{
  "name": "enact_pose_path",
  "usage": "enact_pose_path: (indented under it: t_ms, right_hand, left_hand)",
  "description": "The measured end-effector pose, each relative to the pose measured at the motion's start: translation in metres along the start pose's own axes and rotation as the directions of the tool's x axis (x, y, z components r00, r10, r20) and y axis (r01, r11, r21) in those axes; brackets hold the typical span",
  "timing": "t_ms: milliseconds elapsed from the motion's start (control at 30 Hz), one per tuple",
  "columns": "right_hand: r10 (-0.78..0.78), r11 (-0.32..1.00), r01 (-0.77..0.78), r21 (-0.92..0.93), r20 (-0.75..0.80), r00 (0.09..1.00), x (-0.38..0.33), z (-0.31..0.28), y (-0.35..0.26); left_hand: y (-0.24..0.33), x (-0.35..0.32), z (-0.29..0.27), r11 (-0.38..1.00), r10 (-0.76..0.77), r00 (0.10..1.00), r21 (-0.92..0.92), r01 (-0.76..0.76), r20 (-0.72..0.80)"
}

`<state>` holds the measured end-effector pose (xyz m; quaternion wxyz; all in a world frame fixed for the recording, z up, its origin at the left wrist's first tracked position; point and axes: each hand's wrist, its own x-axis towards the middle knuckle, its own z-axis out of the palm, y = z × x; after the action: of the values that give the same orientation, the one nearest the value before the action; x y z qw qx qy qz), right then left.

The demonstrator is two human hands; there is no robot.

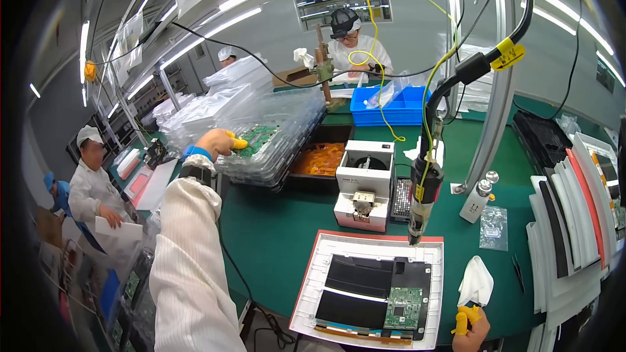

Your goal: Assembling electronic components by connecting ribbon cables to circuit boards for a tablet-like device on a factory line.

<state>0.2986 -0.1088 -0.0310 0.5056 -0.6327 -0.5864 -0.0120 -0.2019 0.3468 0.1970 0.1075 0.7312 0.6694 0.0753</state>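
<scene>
My left hand, yellow covers on its fingertips and a blue band at the wrist, reaches to the far left. Its fingers pinch the near edge of a green circuit board in the top clear plastic tray of a stack. My right hand, also with yellow finger covers, is curled closed at the lower right. A white cloth touches its fingertips; what the fingers hold is hidden. Between my hands lies a white panel housing with black sheets and a green circuit board inside.
An electric screwdriver hangs over the housing. Behind stand a white screw feeder, a black bin of orange pieces and a blue bin. Rightward are a white bottle, tweezers and stacked panels. Other people work nearby.
</scene>
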Motion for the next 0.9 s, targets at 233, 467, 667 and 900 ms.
enact_pose_path:
  t_ms: [233, 467, 667, 900]
  right_hand:
    - [0.094, 0.993, -0.088, 0.085, -0.072, 0.993, -0.005, 0.004, 0.001]
    - [0.028, 0.930, -0.130, 0.345, 0.285, 0.958, 0.056, -0.008, -0.067]
    - [0.111, 0.806, -0.483, 0.343, 0.714, 0.691, 0.064, 0.019, -0.096]
    - [0.356, 0.486, -0.795, 0.362, 0.749, 0.559, 0.054, 0.029, -0.084]
  left_hand:
    - [0.078, -0.087, -0.011, 0.398, 0.187, 0.964, -0.882, -0.251, -0.190]
    - [0.228, -0.247, 0.084, 0.657, 0.644, 0.710, -0.681, -0.324, 0.284]
    - [0.247, -0.289, 0.154, 0.765, 0.632, 0.547, -0.554, -0.328, 0.549]
    - [0.231, -0.301, 0.177, 0.790, 0.551, 0.751, -0.519, -0.327, 0.364]
